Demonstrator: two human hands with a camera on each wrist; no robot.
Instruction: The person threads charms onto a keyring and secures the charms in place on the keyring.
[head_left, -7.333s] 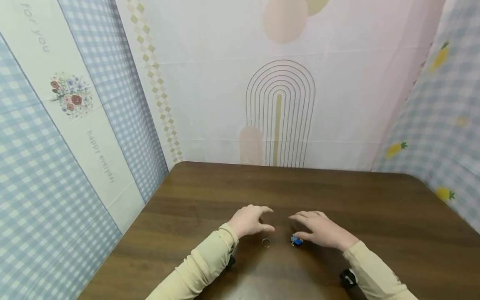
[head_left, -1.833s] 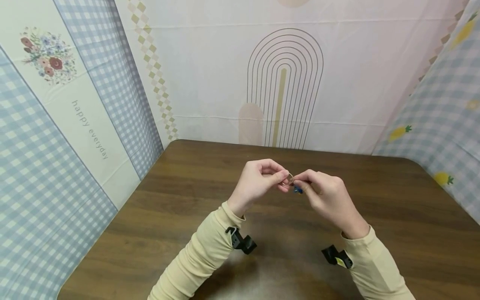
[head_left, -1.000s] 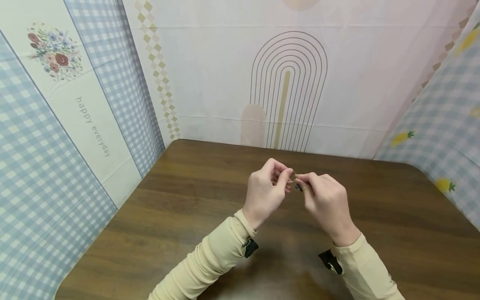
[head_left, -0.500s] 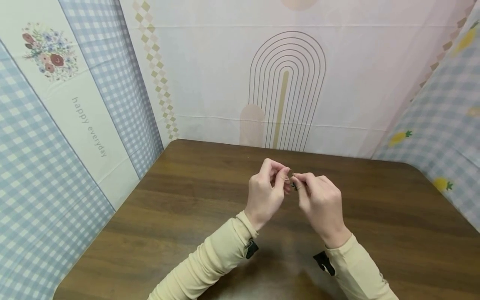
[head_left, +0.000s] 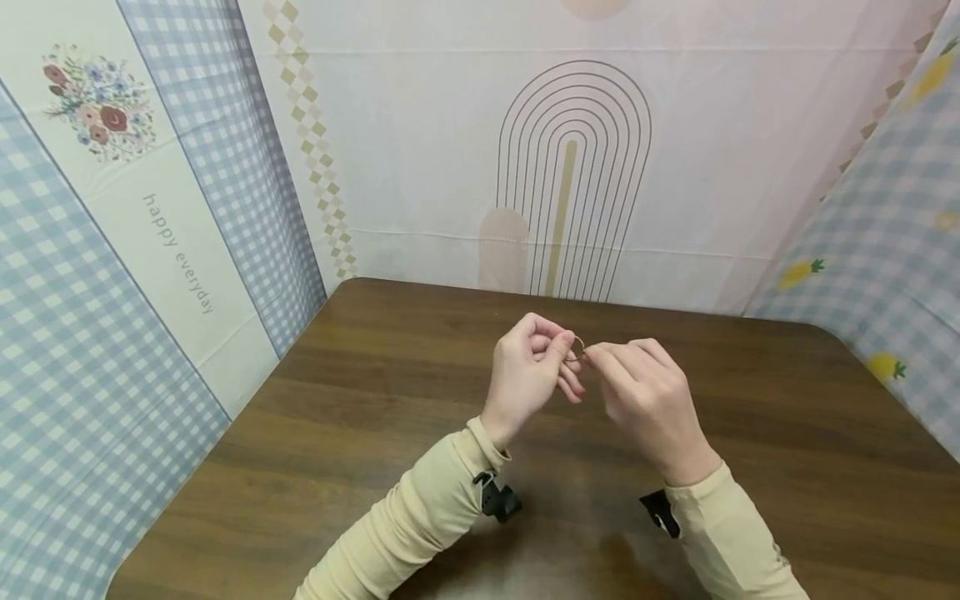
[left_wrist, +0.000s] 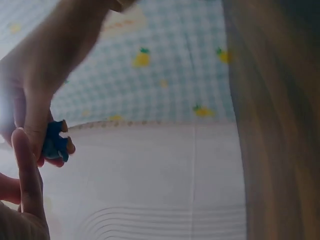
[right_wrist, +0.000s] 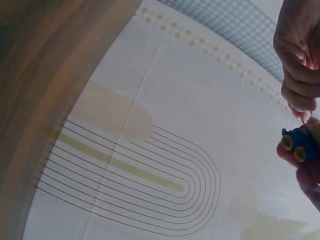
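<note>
Both hands are raised together above the brown table (head_left: 360,400). My left hand (head_left: 564,346) pinches a small metal ring (head_left: 578,345) between thumb and forefinger. My right hand (head_left: 596,357) meets it fingertip to fingertip at the ring. In the head view the right hand's fingers hide the small blue charm. The blue charm (left_wrist: 54,142) shows in the left wrist view, pinched by the right hand (left_wrist: 50,75). In the right wrist view the blue charm (right_wrist: 299,145) has yellow spots and sits just below the left hand (right_wrist: 300,60).
Patterned cloth walls (head_left: 187,208) enclose the table on the left, back and right. Black wrist mounts (head_left: 498,502) sit under both cream sleeves.
The ring and the blue charm lay on the table 7.3 s ago; both are now held in the air. In the last second the right fingers closed over the charm, hiding it from the head view.
</note>
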